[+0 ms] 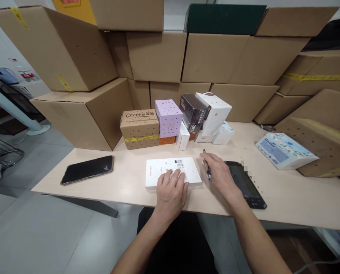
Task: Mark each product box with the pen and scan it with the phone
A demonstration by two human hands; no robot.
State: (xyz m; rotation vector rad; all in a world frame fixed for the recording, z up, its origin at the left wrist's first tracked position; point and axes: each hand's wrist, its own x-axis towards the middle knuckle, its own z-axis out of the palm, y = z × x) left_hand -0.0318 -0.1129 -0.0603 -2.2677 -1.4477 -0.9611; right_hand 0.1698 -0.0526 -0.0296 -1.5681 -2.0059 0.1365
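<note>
My left hand rests flat on a white box with small dots and printed labels, its fingers stretched over the top. The box lies flat near the table's front edge. To its right, my right hand is closed around a dark pen that points down toward the tabletop. Under and beside my right wrist lies a black tablet-like device, partly covered by the forearm.
A phone lies at the table's left. Behind the white box stand a brown carton, a purple box, a dark box and several white ones. A tissue pack sits at right. Stacked cardboard boxes wall the back.
</note>
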